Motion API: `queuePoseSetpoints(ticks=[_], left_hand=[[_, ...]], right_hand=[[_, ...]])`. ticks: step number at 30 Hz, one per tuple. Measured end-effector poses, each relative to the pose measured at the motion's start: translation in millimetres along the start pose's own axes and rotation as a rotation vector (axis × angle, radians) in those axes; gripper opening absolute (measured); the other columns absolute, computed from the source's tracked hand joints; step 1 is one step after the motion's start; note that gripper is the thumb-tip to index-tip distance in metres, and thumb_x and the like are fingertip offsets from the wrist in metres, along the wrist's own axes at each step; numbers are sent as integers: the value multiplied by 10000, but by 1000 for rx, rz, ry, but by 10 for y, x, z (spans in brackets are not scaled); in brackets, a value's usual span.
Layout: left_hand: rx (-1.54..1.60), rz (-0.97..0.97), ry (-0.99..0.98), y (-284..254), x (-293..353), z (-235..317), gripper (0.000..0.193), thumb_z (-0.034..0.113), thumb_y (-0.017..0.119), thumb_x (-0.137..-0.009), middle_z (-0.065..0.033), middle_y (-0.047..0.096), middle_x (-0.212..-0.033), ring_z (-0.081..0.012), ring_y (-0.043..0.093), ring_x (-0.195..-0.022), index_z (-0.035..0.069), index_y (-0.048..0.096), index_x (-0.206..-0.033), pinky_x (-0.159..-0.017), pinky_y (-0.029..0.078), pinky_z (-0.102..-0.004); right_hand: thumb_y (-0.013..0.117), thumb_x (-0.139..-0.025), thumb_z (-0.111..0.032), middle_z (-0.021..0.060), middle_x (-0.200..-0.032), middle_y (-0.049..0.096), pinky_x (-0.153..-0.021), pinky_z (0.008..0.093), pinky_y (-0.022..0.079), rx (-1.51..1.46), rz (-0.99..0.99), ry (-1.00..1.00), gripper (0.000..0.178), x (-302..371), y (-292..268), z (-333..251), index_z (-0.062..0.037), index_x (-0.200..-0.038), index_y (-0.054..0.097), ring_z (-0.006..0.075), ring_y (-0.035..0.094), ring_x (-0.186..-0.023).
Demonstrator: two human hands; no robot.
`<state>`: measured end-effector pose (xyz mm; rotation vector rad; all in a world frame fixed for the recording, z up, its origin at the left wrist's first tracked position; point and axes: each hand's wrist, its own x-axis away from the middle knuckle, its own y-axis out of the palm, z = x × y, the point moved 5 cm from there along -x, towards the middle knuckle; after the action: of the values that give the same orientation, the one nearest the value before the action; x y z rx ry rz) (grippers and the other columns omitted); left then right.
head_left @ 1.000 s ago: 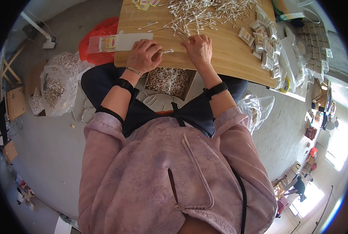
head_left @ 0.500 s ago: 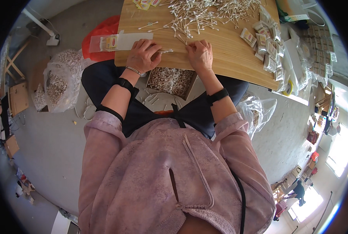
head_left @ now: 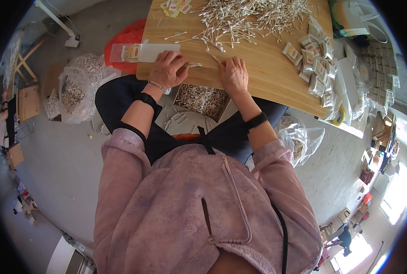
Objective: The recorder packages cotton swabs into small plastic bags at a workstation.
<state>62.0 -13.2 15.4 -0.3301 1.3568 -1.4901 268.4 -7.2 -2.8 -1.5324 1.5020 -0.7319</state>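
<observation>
My left hand is closed round a few cotton swabs, whose white tips stick out to the right, just above the wooden table. To its right, my right hand pinches one cotton swab that slants away toward the pile. A large loose pile of cotton swabs covers the far middle of the table. A few single swabs lie apart from it on the left. Beside my left hand is a clear plastic sleeve with swabs and a label in it, next to a white strip.
Several filled swab packets are heaped at the table's right edge, and small yellow labels lie far left. An open box of swabs sits below the near edge. Bulging plastic bags stand on the floor at left.
My right hand has drawn back from the pile toward me, with the cotton swab in its fingers. My left hand keeps its hold on the swabs. The whole view has shifted slightly.
</observation>
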Motion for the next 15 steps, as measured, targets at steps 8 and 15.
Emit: queuePoseSetpoints(ticks=[8, 15], left_hand=[[-8, -20, 11, -8, -19, 15, 242, 189, 650, -691, -23, 530, -952, -242, 530, -921, 153, 608, -926, -798, 443, -389], [-5, 7, 10, -16, -14, 1, 238, 192, 652, -688, -17, 531, -949, -239, 530, -914, 162, 606, -919, -795, 440, -386]], right_hand=[[665, -743, -132, 91, -865, 557, -788, 397, 443, -142, -195, -300, 101, 388, -205, -39, -74, -806, 611, 284, 534, -896], [699, -732, -178, 89, -884, 570, -789, 404, 454, -171, -247, -291, 145, 311, -174, -231, -85, -818, 628, 283, 555, -896]])
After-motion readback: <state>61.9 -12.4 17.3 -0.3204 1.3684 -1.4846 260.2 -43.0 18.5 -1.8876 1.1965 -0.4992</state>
